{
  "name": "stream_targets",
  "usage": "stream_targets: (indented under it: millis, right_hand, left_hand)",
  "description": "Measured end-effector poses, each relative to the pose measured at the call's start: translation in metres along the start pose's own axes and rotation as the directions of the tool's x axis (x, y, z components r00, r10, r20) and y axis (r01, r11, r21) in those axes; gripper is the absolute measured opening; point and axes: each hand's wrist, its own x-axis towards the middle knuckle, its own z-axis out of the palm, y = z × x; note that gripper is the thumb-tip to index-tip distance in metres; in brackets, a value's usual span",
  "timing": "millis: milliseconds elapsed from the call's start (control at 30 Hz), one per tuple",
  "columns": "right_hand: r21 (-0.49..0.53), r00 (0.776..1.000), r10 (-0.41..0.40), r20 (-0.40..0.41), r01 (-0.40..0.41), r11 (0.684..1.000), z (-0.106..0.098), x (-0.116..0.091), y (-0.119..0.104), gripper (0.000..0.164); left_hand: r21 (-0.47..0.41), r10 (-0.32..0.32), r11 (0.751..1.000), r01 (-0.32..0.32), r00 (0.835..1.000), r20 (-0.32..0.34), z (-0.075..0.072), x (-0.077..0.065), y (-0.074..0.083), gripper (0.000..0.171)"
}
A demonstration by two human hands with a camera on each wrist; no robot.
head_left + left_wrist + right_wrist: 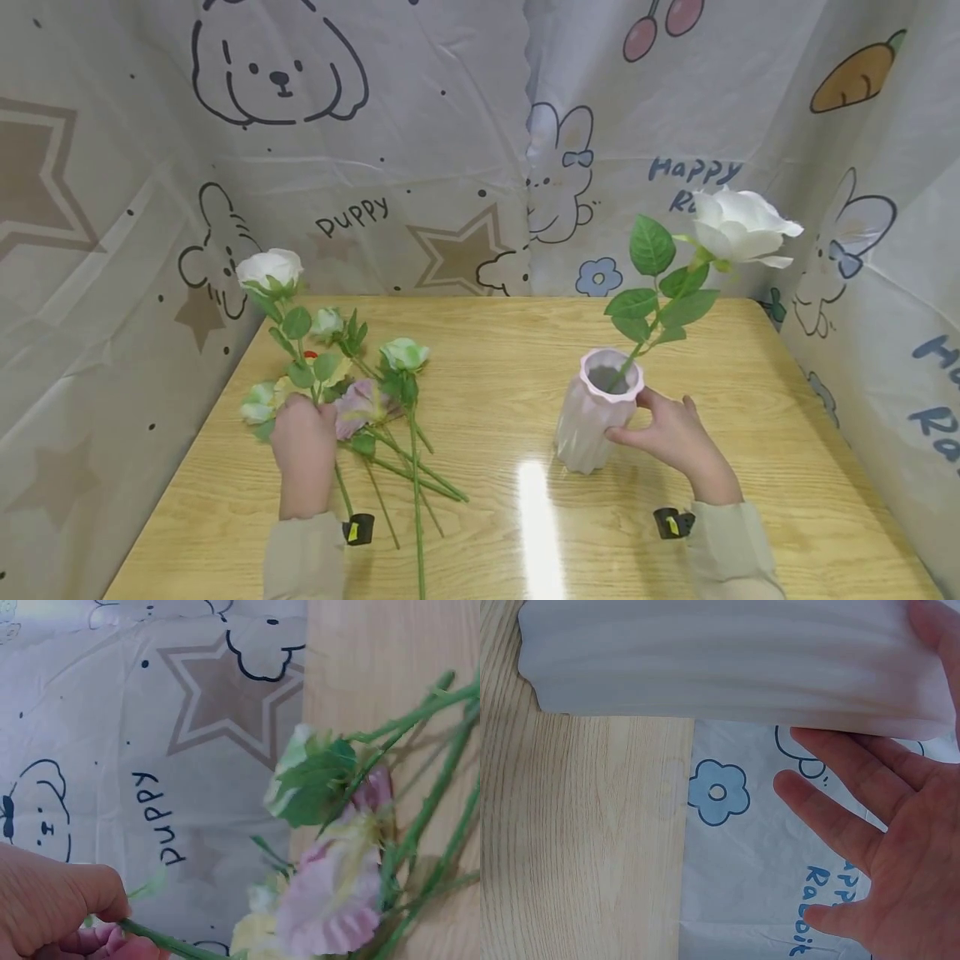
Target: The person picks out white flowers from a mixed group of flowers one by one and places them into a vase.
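At the left of the table, my left hand (pixel 303 446) pinches the green stem of a white rose (pixel 272 268); the left wrist view shows that stem (pixel 180 946) between thumb and fingers. Around this hand lie a pink-purple flower (pixel 363 408) and pale green roses (pixel 405 354). My right hand (pixel 678 437) holds a pale pink ribbed vase (pixel 592 421) near its rim, thumb in front and some fingers behind. The vase tilts slightly. Another white rose (pixel 746 227) with green leaves leans out of it to the right. In the right wrist view, some fingers (pixel 840 825) stand apart from the vase.
Several loose stems (pixel 416 500) spread toward the front of the wooden table (pixel 487 383). A printed cloth (pixel 450 125) hangs behind the table and along both sides. Between the hands, a bright reflection lies on the tabletop.
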Motion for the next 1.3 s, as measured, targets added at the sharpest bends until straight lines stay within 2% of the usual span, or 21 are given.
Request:
stream_targets:
  millis: [167, 433, 600, 800, 933, 1133, 1300]
  right_hand:
    - [-0.005, 1.0, -0.002, -0.002, 0.002, 1.0, 0.0, 0.0, 0.0, 0.068]
    - [-0.014, 1.0, 0.012, -0.003, -0.012, 1.0, 0.001, -0.001, 0.001, 0.07]
    - [-0.012, 1.0, 0.011, 0.0, -0.011, 1.0, 0.001, -0.001, 0.001, 0.07]
    - [-0.012, 1.0, 0.009, 0.002, -0.009, 1.0, 0.002, -0.001, 0.001, 0.07]
    - [-0.017, 1.0, 0.009, 0.001, -0.009, 1.0, 0.001, -0.001, 0.002, 0.071]
    - [-0.02, 1.0, 0.009, -0.001, -0.009, 1.0, 0.0, -0.001, 0.002, 0.072]
    - [-0.019, 1.0, 0.005, -0.002, -0.005, 1.0, 0.001, 0.0, 0.002, 0.072]
  left_hand:
    - [-0.05, 0.005, 0.999, -0.006, 0.999, -0.038, -0.006, 0.002, 0.014, 0.026]
    - [-0.127, 0.075, 0.987, -0.095, 0.985, -0.158, -0.011, 0.006, 0.041, 0.021]
    - [-0.164, 0.097, 0.978, -0.129, 0.977, -0.189, -0.014, 0.009, 0.058, 0.021]
    - [-0.217, 0.099, 0.967, -0.136, 0.98, -0.175, -0.017, 0.011, 0.079, 0.023]
    - [-0.253, 0.137, 0.951, -0.175, 0.978, -0.159, -0.017, 0.013, 0.095, 0.025]
    - [-0.304, 0.203, 0.919, -0.25, 0.963, -0.177, -0.015, 0.011, 0.116, 0.024]
    - [-0.31, 0.253, 0.9, -0.306, 0.946, -0.202, -0.015, 0.008, 0.129, 0.02]
